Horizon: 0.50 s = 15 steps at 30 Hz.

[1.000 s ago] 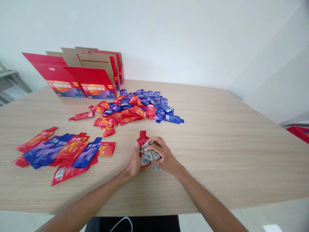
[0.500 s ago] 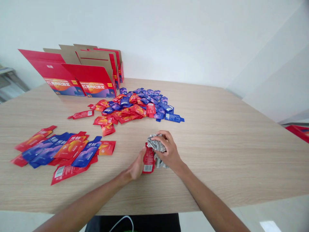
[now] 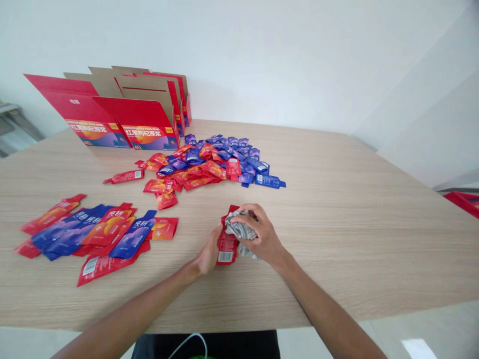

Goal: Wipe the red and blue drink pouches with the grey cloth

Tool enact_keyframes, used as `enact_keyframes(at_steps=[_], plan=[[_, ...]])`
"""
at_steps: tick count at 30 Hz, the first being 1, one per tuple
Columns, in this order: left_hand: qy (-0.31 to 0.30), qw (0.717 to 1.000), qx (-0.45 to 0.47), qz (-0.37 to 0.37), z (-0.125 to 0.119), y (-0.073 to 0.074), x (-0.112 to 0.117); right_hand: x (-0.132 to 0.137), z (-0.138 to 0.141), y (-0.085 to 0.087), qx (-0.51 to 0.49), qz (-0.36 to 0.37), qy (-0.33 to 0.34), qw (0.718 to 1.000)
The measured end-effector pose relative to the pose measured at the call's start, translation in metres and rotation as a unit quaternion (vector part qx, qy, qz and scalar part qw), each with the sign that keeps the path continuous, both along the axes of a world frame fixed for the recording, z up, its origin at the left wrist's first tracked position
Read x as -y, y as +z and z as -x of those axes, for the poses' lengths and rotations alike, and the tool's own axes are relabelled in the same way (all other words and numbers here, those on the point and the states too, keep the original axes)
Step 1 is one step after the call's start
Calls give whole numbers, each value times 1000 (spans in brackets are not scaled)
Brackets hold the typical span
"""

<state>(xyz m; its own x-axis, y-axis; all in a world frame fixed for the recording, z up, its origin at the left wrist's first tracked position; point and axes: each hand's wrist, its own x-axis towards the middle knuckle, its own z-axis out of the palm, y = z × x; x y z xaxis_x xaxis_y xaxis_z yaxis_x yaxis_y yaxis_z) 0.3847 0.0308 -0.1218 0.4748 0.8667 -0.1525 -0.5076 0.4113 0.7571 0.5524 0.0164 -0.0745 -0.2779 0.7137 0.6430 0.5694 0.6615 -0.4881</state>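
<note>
At a pale wood-grain tabletop (image 3: 348,209), I see the left hand (image 3: 209,252) gripping a flat red plastic-looking pouch (image 3: 226,247) by its left edge while the right hand (image 3: 264,237) clutches a crumpled grey striped cloth (image 3: 240,228) against it, red and blue pouches (image 3: 215,168) heaped beyond that grip, a plain white wall (image 3: 269,65) rising behind.

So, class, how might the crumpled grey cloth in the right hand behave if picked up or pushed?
The crumpled grey cloth would probably be floppy, since it bunches into folds in the right hand. It might trail when lifted, as a loose part spills out beneath the hand. Pushed, it would likely drag rather than roll, given its uneven, creased outline.
</note>
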Motion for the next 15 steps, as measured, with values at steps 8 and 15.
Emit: enact_keyframes(at_steps=[8, 15], plan=[[15, 1000, 5, 10, 0, 8, 0, 3, 2, 4, 59, 16, 94, 994], [22, 1000, 17, 5, -3, 17, -3, 4, 8, 1, 38, 15, 43, 998]])
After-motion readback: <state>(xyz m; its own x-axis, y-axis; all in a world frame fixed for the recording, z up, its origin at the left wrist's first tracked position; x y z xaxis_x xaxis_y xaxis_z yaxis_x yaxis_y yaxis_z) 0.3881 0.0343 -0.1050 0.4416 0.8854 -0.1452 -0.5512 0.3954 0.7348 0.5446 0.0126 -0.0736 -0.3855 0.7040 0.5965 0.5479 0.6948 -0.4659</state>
